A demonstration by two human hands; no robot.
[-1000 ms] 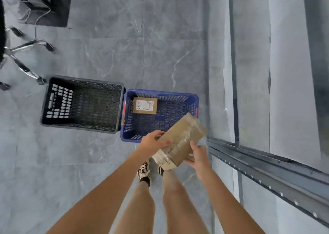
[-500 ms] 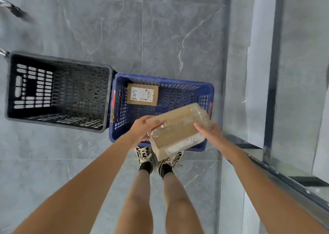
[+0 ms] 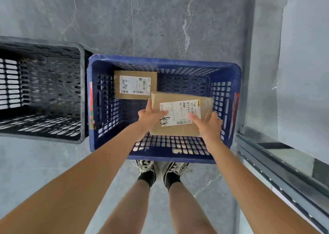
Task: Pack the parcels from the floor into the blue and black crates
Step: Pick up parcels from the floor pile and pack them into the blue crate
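Both hands grasp the larger parcel inside the blue crate: the left hand has its fingers curled round the left edge, the right hand its fingers round the right edge. Half a second ago it was tilted above the crate's near rim; now it lies label-up, beside the smaller parcel, with the black crate adjacent.

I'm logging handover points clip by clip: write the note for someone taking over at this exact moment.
Left hand and right hand: both hold the larger parcel by its near corners, label up, inside the blue crate.
Small parcel lies at the crate's far left, label up.
Black crate shows no parcels.
Done: one parcel packed.
Left: release this one; no other parcels in view.
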